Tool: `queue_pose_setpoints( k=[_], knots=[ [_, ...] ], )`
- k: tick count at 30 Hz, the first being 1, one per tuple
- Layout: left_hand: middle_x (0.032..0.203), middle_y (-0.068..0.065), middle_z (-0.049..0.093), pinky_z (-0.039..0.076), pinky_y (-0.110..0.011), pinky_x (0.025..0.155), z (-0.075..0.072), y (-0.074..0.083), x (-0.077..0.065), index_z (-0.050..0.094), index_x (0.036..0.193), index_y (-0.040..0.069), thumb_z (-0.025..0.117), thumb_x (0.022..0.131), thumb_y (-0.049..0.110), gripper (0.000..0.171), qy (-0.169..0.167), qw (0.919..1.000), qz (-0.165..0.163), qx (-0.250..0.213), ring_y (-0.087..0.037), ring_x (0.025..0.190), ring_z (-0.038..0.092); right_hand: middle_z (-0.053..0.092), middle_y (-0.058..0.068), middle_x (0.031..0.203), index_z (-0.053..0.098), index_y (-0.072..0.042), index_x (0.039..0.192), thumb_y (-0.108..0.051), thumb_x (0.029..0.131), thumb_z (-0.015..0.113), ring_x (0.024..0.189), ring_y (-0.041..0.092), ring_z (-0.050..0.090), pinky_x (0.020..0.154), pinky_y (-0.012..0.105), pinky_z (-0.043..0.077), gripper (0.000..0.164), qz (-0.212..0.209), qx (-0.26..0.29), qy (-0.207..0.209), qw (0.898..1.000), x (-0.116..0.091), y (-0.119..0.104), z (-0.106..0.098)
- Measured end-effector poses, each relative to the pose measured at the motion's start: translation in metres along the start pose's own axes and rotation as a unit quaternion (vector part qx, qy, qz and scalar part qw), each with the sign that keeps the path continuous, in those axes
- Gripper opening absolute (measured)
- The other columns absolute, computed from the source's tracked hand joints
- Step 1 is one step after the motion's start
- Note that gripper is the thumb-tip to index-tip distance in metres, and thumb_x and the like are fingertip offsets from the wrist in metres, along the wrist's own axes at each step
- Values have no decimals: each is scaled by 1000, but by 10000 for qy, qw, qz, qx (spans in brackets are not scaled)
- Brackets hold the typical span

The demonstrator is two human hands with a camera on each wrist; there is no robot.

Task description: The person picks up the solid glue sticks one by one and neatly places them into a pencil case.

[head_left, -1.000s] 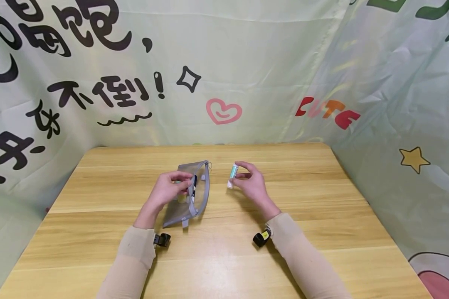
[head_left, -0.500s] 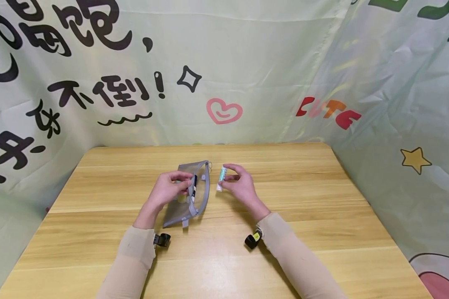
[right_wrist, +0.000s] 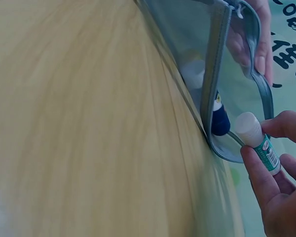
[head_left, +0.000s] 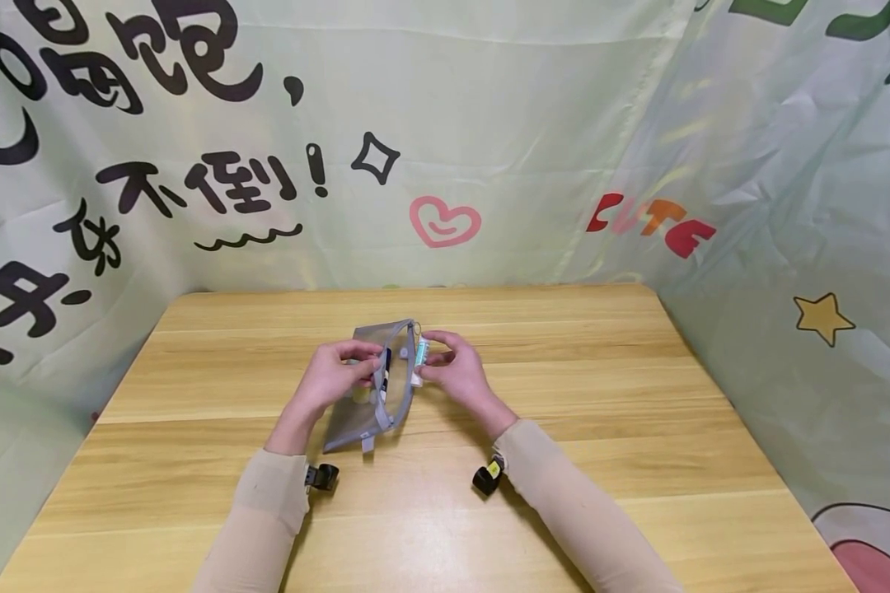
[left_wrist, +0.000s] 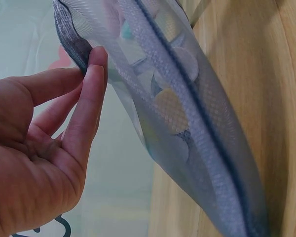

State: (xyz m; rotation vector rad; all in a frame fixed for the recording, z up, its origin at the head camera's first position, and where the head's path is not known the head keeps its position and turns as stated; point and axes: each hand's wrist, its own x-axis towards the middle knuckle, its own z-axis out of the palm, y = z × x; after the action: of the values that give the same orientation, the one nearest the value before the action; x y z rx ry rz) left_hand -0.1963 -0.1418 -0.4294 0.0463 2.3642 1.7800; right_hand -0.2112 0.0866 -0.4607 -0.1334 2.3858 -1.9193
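A grey see-through mesh zip pouch point(head_left: 350, 428) stands on the table with its mouth spread toward the right. My left hand point(head_left: 332, 377) pinches one zip edge of that mouth between thumb and fingertips, as the left wrist view shows at the zip edge point(left_wrist: 79, 52). With fingertips and thumb, my right hand point(head_left: 456, 372) holds a white glue stick point(right_wrist: 267, 152) with a teal label. It is right at the pouch's mouth, overlapping the rim in the head view. Inside the pouch lies a dark-blue-capped white tube point(right_wrist: 220, 121), beside a pale yellow round piece point(left_wrist: 171, 109).
The wooden table point(head_left: 601, 387) reaches back to a pale printed cloth point(head_left: 526, 148) hung behind and along the sides. A small ring point(head_left: 417, 328) hangs at the pouch's far corner. Each wrist carries a black camera, such as the right wrist camera point(head_left: 487, 478).
My right hand has moved left with the glue stick, from apart from the pouch to its mouth. The left hand and the pouch have stayed in place.
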Motion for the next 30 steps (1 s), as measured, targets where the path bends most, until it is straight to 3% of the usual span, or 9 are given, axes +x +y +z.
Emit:
queue_pose_setpoints(
  k=[5, 14, 21, 30],
  knots=[
    [107, -17, 69, 67, -39, 82, 1, 1, 0, 72, 123, 0, 72, 98, 4, 26, -44, 10000, -13, -8, -19, 80, 69, 63, 18, 125, 65, -11, 138, 7, 79, 83, 97, 24, 68, 77, 30, 65, 64, 33, -57, -141, 9999, 1, -1, 8],
    [107, -17, 69, 67, -40, 82, 1, 1, 0, 71, 125, -2, 72, 98, 5, 28, -61, 10000, 14, 31, -19, 80, 70, 58, 15, 143, 62, -8, 140, 8, 80, 83, 99, 25, 69, 78, 29, 65, 65, -41, -475, -449, 9979, 5, -1, 21],
    [109, -17, 69, 67, -38, 81, 1, 0, 1, 71, 125, -2, 71, 99, 5, 27, -71, 9999, 73, 65, -18, 81, 70, 59, 20, 131, 61, -1, 139, 6, 82, 83, 95, 23, 69, 74, 26, 65, 62, -228, -897, -633, 9937, 10, -1, 29],
    [111, -18, 70, 67, -35, 77, 1, -1, 2, 73, 122, 0, 71, 99, 5, 24, -47, 9999, 78, 86, -19, 81, 70, 61, 20, 129, 62, 3, 137, 1, 83, 85, 98, 26, 71, 78, 24, 64, 58, -474, -1256, -886, 9870, 13, 0, 31]
  ],
)
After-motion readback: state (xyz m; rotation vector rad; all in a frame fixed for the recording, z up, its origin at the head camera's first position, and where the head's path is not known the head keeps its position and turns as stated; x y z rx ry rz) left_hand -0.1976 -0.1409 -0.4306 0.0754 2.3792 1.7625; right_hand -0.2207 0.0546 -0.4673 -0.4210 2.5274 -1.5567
